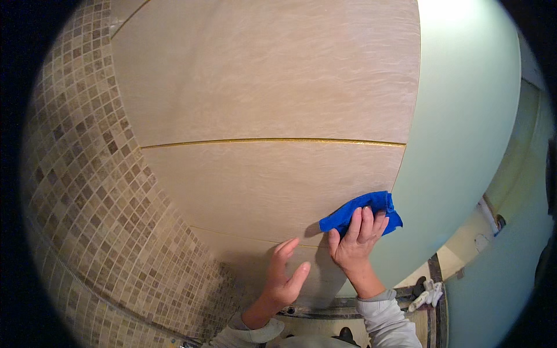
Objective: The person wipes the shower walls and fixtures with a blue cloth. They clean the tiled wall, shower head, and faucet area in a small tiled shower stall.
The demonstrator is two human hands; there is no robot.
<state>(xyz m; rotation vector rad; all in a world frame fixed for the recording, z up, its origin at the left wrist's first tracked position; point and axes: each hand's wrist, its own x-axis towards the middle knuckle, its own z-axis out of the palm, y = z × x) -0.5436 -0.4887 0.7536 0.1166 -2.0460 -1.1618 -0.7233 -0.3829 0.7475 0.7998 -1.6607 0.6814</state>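
My right hand [358, 243] presses a folded blue cloth [343, 218] against the lower right of a large beige wall tile [261, 185], near its edge with a pale green glass panel [464, 116]. The fingers lie over the cloth, and part of it bunches up past the fingertips. To the left, my left hand [283, 279] is held in front of the wall with thumb and fingers apart, nothing in it. Whether it touches the tile I cannot tell. A thin gold grout line [272, 140] runs across the wall above both hands.
Small brown mosaic tiles [110, 174] cover the wall on the left, where a metal shower hose [98, 293] hangs. Low at the right, a crumpled white item [428, 294] lies on the floor near a dark border strip [435, 272]. A dark shoe tip [346, 333] shows below.
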